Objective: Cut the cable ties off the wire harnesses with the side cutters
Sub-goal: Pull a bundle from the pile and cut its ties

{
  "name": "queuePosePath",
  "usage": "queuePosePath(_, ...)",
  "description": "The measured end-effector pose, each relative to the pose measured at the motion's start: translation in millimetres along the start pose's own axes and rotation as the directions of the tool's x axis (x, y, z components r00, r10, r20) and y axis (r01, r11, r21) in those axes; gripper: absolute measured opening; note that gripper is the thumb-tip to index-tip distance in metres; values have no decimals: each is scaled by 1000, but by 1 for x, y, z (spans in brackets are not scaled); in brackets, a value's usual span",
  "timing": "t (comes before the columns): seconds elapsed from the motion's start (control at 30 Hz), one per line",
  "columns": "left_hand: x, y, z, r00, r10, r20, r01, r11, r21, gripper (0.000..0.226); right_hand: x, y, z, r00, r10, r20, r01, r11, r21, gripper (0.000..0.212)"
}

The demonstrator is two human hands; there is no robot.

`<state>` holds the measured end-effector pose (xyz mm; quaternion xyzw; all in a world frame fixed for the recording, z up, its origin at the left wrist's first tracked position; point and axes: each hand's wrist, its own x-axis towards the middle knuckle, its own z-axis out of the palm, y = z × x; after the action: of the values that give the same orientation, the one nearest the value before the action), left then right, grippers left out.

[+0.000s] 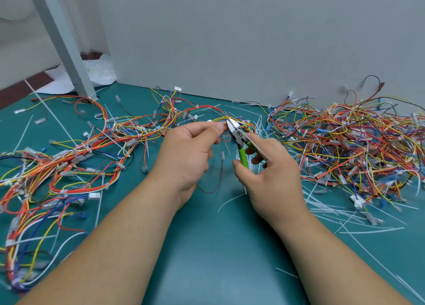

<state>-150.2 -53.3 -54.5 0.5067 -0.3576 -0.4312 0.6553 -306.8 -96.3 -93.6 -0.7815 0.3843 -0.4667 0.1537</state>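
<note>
Teal bench backed by a plain grey wall, under soft, even light.

We're looking down on a bench (207, 247) topped in teal matting, and right behind it a flat grey wall panel (253, 40) rises to fill the upper view. At the far left a pale grey metal post (62, 40) slants up from the bench's back edge. Beyond it, crumpled white plastic sheeting (99, 72) lies on a dark red-brown floor (13, 93), with a pale wall (23, 28) behind.

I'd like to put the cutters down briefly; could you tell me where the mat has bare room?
The teal mat is bare between the two forearms, nearest you. Crowded: bundled coloured wire harnesses left, tangled wire pile right, cut white cable ties lower right.
</note>
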Motion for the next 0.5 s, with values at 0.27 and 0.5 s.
queuePosePath(0.27, 0, 0, -1, 1000, -19, 9, 19, 1000, -7, 18, 2, 1, -3, 999, -24, -31, 23, 999, -39, 49)
queuePosePath(0.5, 1, 1, -2, 999, -48, 1, 48, 998, -46, 21, 3, 0, -1, 1000, -25, -12, 25, 1000, 14, 42)
